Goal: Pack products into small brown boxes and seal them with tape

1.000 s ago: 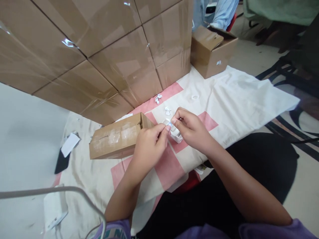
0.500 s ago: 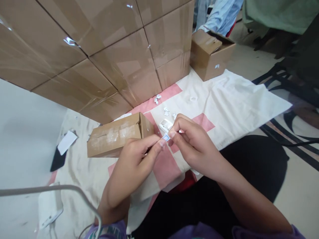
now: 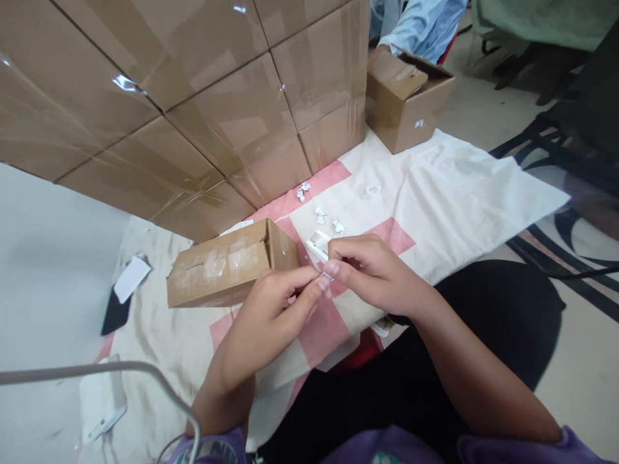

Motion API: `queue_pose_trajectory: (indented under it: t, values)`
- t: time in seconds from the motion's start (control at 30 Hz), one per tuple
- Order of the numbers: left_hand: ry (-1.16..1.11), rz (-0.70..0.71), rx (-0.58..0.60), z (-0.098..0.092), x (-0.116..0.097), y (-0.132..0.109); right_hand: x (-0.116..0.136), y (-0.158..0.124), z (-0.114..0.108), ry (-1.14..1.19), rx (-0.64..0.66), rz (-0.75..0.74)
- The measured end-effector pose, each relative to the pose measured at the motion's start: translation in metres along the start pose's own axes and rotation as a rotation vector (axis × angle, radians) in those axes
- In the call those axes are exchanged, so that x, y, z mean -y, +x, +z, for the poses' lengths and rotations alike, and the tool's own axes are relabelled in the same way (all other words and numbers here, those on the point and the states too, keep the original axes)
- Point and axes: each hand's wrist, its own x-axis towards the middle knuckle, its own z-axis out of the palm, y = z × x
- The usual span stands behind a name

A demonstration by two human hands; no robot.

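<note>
Between the fingertips of both hands is a small white piece with a blue outline [image 3: 327, 276], perhaps a sticker; its full shape is mostly hidden. My left hand [image 3: 276, 306] pinches its near left end with thumb and index finger. Thumb and curled fingers of my right hand [image 3: 380, 270] close on the other end. Just beyond the fingertips a small white holder [image 3: 316, 243] lies on the cloth, partly covered by my right hand. Left of it rests a taped cardboard box [image 3: 220, 267]. Crumpled white-and-silver scraps [image 3: 321, 216] lie farther back.
Stacked, wrapped cartons [image 3: 232, 122] form a wall behind the cloth [image 3: 416, 193]. At the back right, a co-worker's sleeve [image 3: 423, 29] reaches toward an open carton [image 3: 409, 103]. A grey cable [image 3: 111, 366] crosses the lower left. A dark phone-like slab [image 3: 115, 314] lies at left.
The small piece has tilted, so its face now shows only as a thin strip. My right hand has shifted slightly down and turned, uncovering one more scrap.
</note>
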Motion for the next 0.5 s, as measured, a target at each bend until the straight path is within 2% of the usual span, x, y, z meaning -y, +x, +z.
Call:
queue_pose_trajectory:
  t: [0.13, 0.33, 0.5]
  values:
    - [-0.053, 0.050, -0.050, 0.002, 0.003, 0.002, -0.003, 0.001, 0.004, 0.046, -0.058, -0.082]
    - [-0.122, 0.054, -0.128, 0.009, 0.003, 0.008, -0.004, 0.000, 0.005, 0.160, -0.067, -0.091]
    - [-0.151, 0.056, -0.084, 0.012, 0.006, 0.010, -0.005, 0.000, 0.009, 0.212, -0.058, -0.068]
